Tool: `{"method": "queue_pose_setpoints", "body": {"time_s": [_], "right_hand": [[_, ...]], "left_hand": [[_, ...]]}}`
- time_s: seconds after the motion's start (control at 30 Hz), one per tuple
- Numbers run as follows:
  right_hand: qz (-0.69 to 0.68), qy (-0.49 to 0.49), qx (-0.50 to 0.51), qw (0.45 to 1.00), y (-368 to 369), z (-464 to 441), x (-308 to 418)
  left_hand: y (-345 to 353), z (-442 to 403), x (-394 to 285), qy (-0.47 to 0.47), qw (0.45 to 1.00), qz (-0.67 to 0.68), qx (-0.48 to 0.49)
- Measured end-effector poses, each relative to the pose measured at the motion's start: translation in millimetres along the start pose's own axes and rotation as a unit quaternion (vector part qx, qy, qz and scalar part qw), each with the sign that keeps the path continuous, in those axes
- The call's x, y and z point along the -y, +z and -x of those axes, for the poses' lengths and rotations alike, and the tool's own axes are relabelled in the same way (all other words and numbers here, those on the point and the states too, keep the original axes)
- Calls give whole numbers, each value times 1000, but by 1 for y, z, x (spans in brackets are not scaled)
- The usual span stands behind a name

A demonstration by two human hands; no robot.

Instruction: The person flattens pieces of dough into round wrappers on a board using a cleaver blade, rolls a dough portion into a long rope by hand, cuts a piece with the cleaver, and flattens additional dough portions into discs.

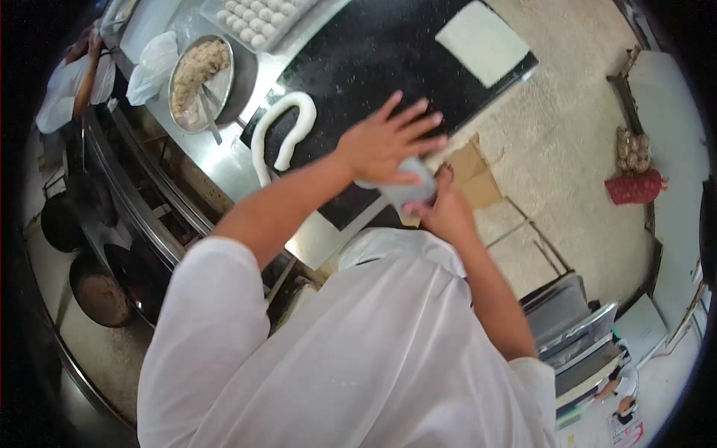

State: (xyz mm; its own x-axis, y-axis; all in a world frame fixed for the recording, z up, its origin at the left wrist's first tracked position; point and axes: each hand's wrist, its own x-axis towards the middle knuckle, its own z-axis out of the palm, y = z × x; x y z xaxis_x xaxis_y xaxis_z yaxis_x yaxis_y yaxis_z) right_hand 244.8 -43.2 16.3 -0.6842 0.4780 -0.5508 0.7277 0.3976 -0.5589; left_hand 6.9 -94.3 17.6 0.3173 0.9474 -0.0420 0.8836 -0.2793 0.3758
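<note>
My left hand [390, 144] is stretched over the near edge of a black work surface [373, 60], fingers spread and palm down. Close under its thumb is a blurred grey, rounded object [409, 187], whose kind I cannot make out. My right hand [450, 215] grips this object from the right, its fingers partly hidden. Whether the left palm touches the object does not show. To the left of my hands, a long rope of white dough [300, 112] lies curved in a hook on the black surface.
A metal bowl [231, 78] of brownish filling with a utensil [211, 112] stands left, beside a plastic bag [153, 71]. Behind it is a tray of dough balls [258, 19]. A white sheet [482, 42] lies far right. Woks [101, 291] are lower left; another person [75, 89] stands upper left.
</note>
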Motion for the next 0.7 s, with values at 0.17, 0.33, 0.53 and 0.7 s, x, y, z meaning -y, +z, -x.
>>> {"method": "queue_pose_setpoints", "body": {"time_s": [0.17,0.33,0.53,0.7], "right_hand": [[-16,34,-50,998,-71,-24,20],[3,76,-116,990,-32,14,20],[-6,69,5,998,32,133,-17],[-18,78,-78,994,-28,113,3]], "left_hand": [[-6,-56,35,22,986,-102,-128],[-34,-52,32,-18,942,-118,-314],[-29,30,-10,-277,928,247,29],[-18,62,-32,-381,857,294,-187]]}}
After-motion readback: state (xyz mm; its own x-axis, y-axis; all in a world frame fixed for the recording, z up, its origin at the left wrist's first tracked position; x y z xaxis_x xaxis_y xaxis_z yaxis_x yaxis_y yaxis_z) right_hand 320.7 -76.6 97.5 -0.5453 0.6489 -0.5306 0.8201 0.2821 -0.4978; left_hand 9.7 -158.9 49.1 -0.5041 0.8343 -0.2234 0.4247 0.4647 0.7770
